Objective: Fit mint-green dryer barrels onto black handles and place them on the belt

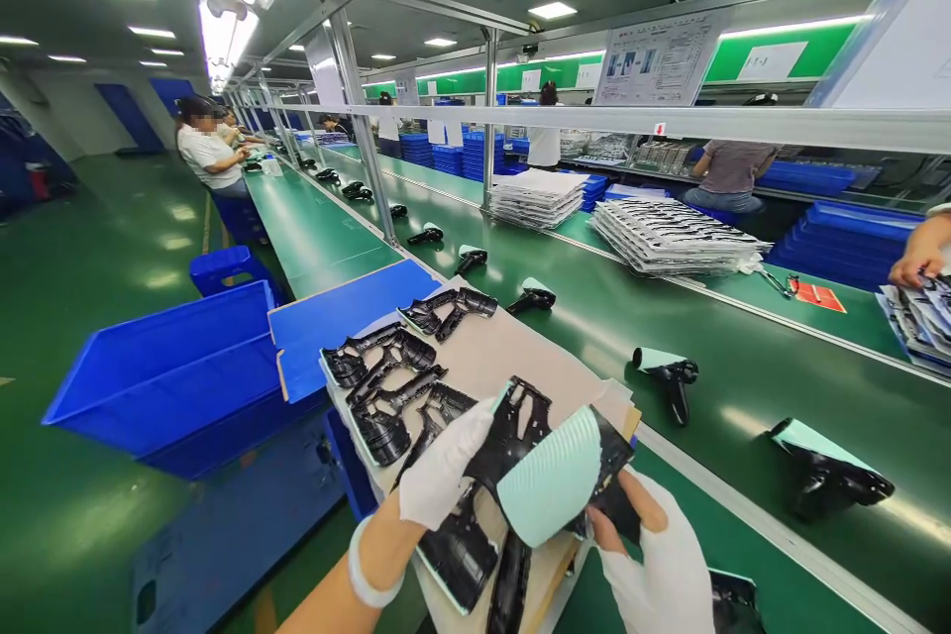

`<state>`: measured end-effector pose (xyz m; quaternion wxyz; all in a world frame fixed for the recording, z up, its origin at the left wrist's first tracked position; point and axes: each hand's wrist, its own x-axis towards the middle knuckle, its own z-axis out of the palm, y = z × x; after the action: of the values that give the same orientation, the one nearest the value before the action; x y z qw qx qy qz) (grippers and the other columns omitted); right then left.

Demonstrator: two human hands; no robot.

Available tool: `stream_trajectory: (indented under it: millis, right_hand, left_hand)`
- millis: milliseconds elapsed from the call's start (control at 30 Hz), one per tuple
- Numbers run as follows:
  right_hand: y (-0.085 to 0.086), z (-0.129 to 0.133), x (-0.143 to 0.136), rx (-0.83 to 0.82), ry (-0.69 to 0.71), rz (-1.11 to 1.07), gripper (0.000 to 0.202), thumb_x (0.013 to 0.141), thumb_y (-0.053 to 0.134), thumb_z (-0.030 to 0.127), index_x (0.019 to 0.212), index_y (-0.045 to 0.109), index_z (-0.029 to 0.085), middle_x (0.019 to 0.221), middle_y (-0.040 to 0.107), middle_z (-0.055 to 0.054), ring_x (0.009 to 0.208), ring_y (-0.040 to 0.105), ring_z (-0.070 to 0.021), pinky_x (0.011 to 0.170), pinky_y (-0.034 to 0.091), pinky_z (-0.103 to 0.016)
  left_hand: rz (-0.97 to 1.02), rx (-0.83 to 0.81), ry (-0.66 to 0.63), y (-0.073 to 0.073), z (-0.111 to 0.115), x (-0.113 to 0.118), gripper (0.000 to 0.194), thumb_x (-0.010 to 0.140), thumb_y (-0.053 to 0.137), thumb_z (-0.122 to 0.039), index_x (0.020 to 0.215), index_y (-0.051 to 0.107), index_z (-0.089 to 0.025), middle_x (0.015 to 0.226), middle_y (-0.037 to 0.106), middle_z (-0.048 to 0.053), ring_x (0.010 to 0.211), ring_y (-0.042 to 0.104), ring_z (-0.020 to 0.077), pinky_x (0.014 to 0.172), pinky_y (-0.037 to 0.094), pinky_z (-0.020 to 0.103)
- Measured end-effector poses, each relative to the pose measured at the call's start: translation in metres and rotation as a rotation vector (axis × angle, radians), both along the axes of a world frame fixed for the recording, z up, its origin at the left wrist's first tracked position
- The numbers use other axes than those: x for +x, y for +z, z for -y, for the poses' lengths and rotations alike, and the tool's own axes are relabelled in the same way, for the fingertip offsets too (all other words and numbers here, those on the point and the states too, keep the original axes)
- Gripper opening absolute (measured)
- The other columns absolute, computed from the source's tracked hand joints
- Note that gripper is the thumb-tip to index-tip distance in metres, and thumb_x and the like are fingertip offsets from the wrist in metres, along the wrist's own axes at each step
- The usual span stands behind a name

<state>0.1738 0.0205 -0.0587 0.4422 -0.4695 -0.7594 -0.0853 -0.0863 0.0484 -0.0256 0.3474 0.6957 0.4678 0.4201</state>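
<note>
My left hand (450, 464), in a white glove, is closed on the edge of a black hair dryer shell half (524, 411), its moulded inside showing. My right hand (654, 555), gloved with bare thumb and fingertip showing, grips another hair dryer shell half covered by ribbed mint-green film (554, 475). The two pieces overlap in front of me, so whether they touch is unclear. Below them, several more black shell halves (386, 357) lie with their hollow sides up on a cardboard-covered stack (520, 342).
A green conveyor belt (594, 317) runs along my right, carrying hair dryer bodies with mint film (669, 376). Blue bins (163, 367) stand at left. Stacked trays of parts (676, 233) sit beyond the belt. A co-worker's hand (921, 253) is at far right; metal posts (364, 129) rise ahead.
</note>
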Motion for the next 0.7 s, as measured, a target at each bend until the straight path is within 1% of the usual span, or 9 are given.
stream_trajectory:
  millis: [133, 267, 333, 400, 467, 500, 567, 633, 700]
  right_hand:
    - [0.002, 0.0, -0.002, 0.001, 0.028, 0.111, 0.04, 0.096, 0.05, 0.029, 0.133, 0.048, 0.017, 0.114, 0.066, -0.017, 0.105, 0.065, -0.0316, 0.085, 0.058, -0.048]
    - [-0.007, 0.002, -0.004, 0.012, 0.004, 0.138, 0.039, 0.097, 0.047, 0.031, 0.133, 0.048, 0.017, 0.112, 0.068, -0.016, 0.1, 0.068, -0.0311, 0.079, 0.062, -0.047]
    - [-0.01, 0.004, -0.003, -0.035, -0.002, 0.109, 0.038, 0.097, 0.046, 0.032, 0.133, 0.048, 0.018, 0.109, 0.069, -0.015, 0.097, 0.069, -0.0297, 0.076, 0.062, -0.045]
    - [-0.009, 0.008, -0.003, -0.16, 0.012, 0.038, 0.035, 0.097, 0.045, 0.036, 0.128, 0.052, 0.021, 0.106, 0.07, -0.014, 0.092, 0.07, -0.0281, 0.072, 0.062, -0.043]
    - [-0.005, 0.011, -0.003, -0.403, 0.047, -0.107, 0.037, 0.095, 0.046, 0.046, 0.121, 0.057, 0.021, 0.108, 0.07, -0.014, 0.094, 0.07, -0.029, 0.075, 0.062, -0.044]
    - [-0.002, 0.012, -0.003, -0.559, 0.083, -0.207, 0.042, 0.093, 0.047, 0.052, 0.119, 0.058, 0.02, 0.112, 0.07, -0.015, 0.099, 0.069, -0.0303, 0.08, 0.061, -0.045]
    - [0.007, 0.015, -0.006, -0.843, 0.208, -0.406, 0.053, 0.089, 0.049, 0.059, 0.12, 0.06, 0.018, 0.119, 0.068, -0.017, 0.113, 0.065, -0.0323, 0.093, 0.056, -0.047]
    - [0.016, 0.019, -0.01, -0.979, 0.345, -0.518, 0.053, 0.089, 0.049, 0.062, 0.117, 0.064, 0.02, 0.114, 0.07, -0.014, 0.112, 0.065, -0.0314, 0.095, 0.054, -0.045]
    - [0.021, 0.025, -0.014, -0.979, 0.425, -0.542, 0.047, 0.09, 0.049, 0.062, 0.106, 0.071, 0.024, 0.1, 0.074, -0.009, 0.1, 0.069, -0.0297, 0.088, 0.057, -0.042]
  left_hand:
    - [0.151, -0.104, -0.133, 0.022, 0.008, 0.033, 0.046, 0.101, 0.035, -0.046, 0.133, 0.062, -0.027, 0.13, 0.069, 0.006, 0.128, 0.059, 0.0289, 0.109, 0.049, 0.043]
    - [0.409, -0.308, -0.231, 0.021, 0.014, 0.047, 0.055, 0.096, 0.044, -0.06, 0.137, 0.059, -0.026, 0.132, 0.067, 0.004, 0.132, 0.055, 0.0321, 0.112, 0.045, 0.044]
    - [0.454, -0.353, -0.257, 0.017, 0.017, 0.047, 0.057, 0.095, 0.046, -0.062, 0.14, 0.056, -0.028, 0.137, 0.064, 0.004, 0.134, 0.053, 0.0313, 0.114, 0.042, 0.043]
    - [0.418, -0.321, -0.289, 0.016, 0.019, 0.043, 0.062, 0.096, 0.038, -0.064, 0.145, 0.05, -0.028, 0.148, 0.053, 0.005, 0.14, 0.046, 0.0296, 0.118, 0.037, 0.042]
    - [0.333, -0.255, -0.34, 0.016, 0.021, 0.038, 0.072, 0.094, 0.033, -0.069, 0.152, 0.04, -0.027, 0.158, 0.039, 0.006, 0.147, 0.033, 0.0294, 0.123, 0.027, 0.043]
    - [0.275, -0.204, -0.362, 0.017, 0.023, 0.037, 0.08, 0.09, 0.037, -0.074, 0.155, 0.033, -0.026, 0.162, 0.031, 0.007, 0.15, 0.026, 0.0313, 0.124, 0.022, 0.046]
    - [0.148, -0.088, -0.375, 0.019, 0.024, 0.036, 0.11, 0.072, 0.061, -0.079, 0.158, 0.022, -0.024, 0.165, 0.02, 0.013, 0.151, 0.019, 0.0386, 0.124, 0.017, 0.053]
    - [0.029, 0.021, -0.339, 0.023, 0.026, 0.038, 0.129, 0.054, 0.08, -0.074, 0.156, 0.022, -0.021, 0.163, 0.021, 0.02, 0.149, 0.021, 0.044, 0.122, 0.017, 0.059]
    - [-0.022, 0.106, -0.295, 0.03, 0.027, 0.044, 0.122, 0.049, 0.086, -0.068, 0.15, 0.035, -0.021, 0.154, 0.04, 0.021, 0.145, 0.032, 0.0437, 0.121, 0.018, 0.06]
